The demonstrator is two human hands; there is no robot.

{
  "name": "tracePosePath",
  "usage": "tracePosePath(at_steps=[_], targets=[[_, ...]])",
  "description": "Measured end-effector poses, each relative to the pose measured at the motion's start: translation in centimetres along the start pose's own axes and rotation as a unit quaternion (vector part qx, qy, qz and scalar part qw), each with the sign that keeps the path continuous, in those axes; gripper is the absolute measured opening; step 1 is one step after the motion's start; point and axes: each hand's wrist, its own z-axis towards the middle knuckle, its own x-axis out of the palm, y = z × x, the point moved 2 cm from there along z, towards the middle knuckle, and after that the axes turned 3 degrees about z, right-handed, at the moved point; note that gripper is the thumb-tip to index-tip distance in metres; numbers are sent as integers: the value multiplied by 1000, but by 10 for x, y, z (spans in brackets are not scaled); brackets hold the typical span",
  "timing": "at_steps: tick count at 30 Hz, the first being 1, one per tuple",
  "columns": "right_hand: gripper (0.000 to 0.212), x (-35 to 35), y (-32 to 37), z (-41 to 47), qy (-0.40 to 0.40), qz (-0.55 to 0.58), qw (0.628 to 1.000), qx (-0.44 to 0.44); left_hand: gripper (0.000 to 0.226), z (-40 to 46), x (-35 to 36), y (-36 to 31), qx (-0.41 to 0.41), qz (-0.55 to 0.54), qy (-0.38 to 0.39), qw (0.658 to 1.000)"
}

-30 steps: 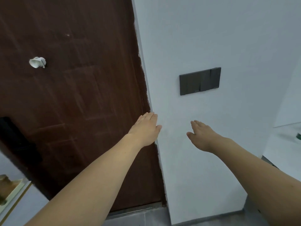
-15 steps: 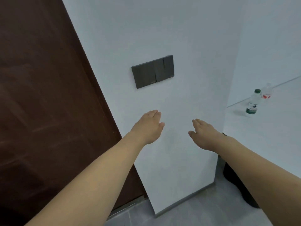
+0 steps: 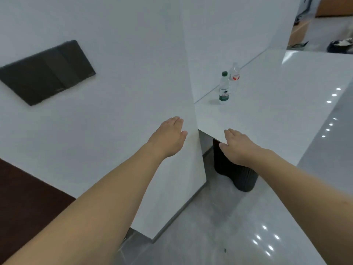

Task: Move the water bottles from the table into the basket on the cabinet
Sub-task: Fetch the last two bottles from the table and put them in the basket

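Two water bottles stand on the white table near the wall: one with a green cap and green label, and behind it a clear one with a red label. My left hand is stretched out flat in front of the white wall corner, holding nothing. My right hand is also flat and empty, over the table's near corner. Both hands are well short of the bottles. The basket and the cabinet are out of view.
A white wall corner juts out between me and the table's left end, with a dark switch panel on it. A dark ribbed bin stands under the table. Grey glossy floor lies below; a brown door at lower left.
The view has swung to the right, from the brown door past the switch panel to the table. The bottles have come into view and nearer. Both hands stay outstretched and empty.
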Motion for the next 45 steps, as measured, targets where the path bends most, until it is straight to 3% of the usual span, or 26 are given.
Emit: tracePosePath(at_steps=[5, 15, 26, 37, 45], targets=[[60, -3, -86, -3, 10, 4, 997, 71, 56, 58, 33, -74, 52, -8, 29, 998], [49, 21, -242, -19, 24, 59, 980, 188, 55, 131, 116, -216, 148, 2, 92, 985], [63, 76, -328, -10, 89, 91, 958, 258, 54, 175, 203, -276, 203, 24, 170, 964], [64, 71, -377, 49, 124, 95, 951, 267, 55, 250, 235, -290, 194, 32, 190, 962], [65, 37, -437, 80, 157, 80, 962, 208, 57, 276, 248, -328, 109, 19, 204, 973]])
